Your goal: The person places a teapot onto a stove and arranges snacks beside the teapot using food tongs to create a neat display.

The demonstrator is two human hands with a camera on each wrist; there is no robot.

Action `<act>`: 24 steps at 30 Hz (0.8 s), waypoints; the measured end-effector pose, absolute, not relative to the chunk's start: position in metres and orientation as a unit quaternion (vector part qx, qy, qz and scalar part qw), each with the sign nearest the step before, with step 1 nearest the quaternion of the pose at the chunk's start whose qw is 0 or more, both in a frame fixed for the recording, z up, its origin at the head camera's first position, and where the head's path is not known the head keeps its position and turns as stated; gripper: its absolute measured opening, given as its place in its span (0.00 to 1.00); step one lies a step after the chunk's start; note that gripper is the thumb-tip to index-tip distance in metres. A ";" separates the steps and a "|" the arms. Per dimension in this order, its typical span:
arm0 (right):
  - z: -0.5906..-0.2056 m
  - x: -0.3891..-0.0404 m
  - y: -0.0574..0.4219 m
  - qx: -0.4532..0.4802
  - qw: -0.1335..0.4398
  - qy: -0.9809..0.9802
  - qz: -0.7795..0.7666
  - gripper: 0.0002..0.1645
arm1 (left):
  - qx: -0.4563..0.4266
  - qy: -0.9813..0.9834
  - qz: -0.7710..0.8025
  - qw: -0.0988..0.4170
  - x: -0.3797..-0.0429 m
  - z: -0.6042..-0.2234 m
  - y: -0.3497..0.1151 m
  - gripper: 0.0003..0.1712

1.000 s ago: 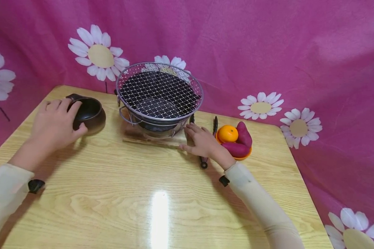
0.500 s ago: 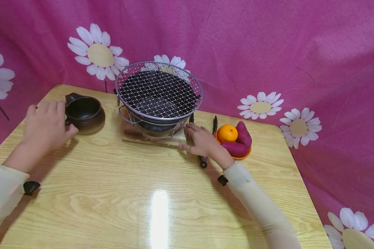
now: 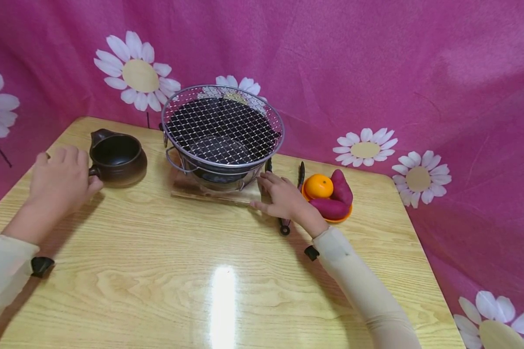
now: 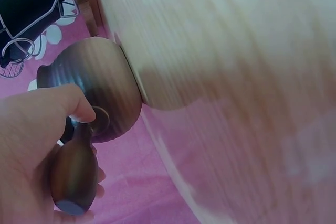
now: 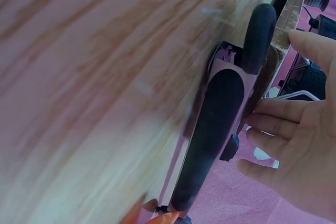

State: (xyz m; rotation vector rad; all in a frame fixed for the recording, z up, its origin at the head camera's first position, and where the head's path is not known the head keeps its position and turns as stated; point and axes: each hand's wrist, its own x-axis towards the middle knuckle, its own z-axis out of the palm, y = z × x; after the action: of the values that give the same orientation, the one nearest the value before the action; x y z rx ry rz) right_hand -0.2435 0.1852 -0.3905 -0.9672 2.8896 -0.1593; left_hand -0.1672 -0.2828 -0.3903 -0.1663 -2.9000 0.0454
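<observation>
A dark brown clay pot point(image 3: 118, 167) with a pouring lip stands on the left side of the wooden table. My left hand point(image 3: 61, 177) holds its side handle point(image 4: 76, 174); in the left wrist view the thumb lies near where handle meets body and the fingers come round from behind. My right hand point(image 3: 284, 198) rests with fingers extended at the right end of the wooden board point(image 3: 214, 196) under the grill. Below that hand in the head view, and beside it in the right wrist view, lie black-handled tongs point(image 5: 210, 129). The right hand holds nothing.
A round charcoal grill with a wire mesh point(image 3: 222, 133) stands on the board at the back middle. To the right, an orange plate point(image 3: 342, 219) bears a mandarin point(image 3: 319, 186) and two purple sweet potatoes point(image 3: 330, 209). A pink flowered cloth point(image 3: 297, 63) hangs behind the table.
My left hand has moved from over the pot's rim down and left to its handle, taking hold of it. The pot has hardly moved. My right hand stays in place.
</observation>
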 end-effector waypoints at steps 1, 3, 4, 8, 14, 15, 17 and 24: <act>-0.390 -0.243 0.185 -0.317 0.045 0.946 -0.052 0.46 | -0.058 -0.991 0.017 0.118 -0.167 -0.391 -0.283 0.28; -0.390 -0.243 0.185 -0.318 0.043 0.946 -0.052 0.46 | -0.060 -0.991 0.014 0.116 -0.167 -0.392 -0.283 0.27; -0.390 -0.243 0.185 -0.318 0.041 0.946 -0.052 0.46 | -0.059 -0.991 0.010 0.116 -0.167 -0.392 -0.283 0.26; -0.389 -0.243 0.185 -0.321 0.036 0.945 -0.048 0.46 | -0.056 -0.992 -0.004 0.117 -0.165 -0.393 -0.282 0.23; -0.390 -0.241 0.186 -0.318 0.040 0.946 -0.042 0.46 | -0.058 -0.990 -0.011 0.126 -0.166 -0.394 -0.280 0.20; -0.390 -0.241 0.186 -0.318 0.039 0.946 -0.039 0.46 | -0.058 -0.991 -0.012 0.124 -0.166 -0.394 -0.280 0.20; -0.391 -0.241 0.187 -0.321 0.033 0.946 -0.031 0.46 | -0.058 -0.990 -0.014 0.124 -0.167 -0.395 -0.281 0.20; -0.396 -0.240 0.188 -0.339 0.008 0.940 -0.023 0.43 | -0.065 -0.987 -0.019 0.145 -0.167 -0.397 -0.281 0.19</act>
State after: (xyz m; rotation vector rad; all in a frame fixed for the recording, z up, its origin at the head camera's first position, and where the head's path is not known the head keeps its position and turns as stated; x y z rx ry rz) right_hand -0.2403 0.1881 -0.3961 -1.0607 2.9382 -0.0729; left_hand -0.1668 -0.2805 -0.3969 -0.1885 -2.8437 -0.0545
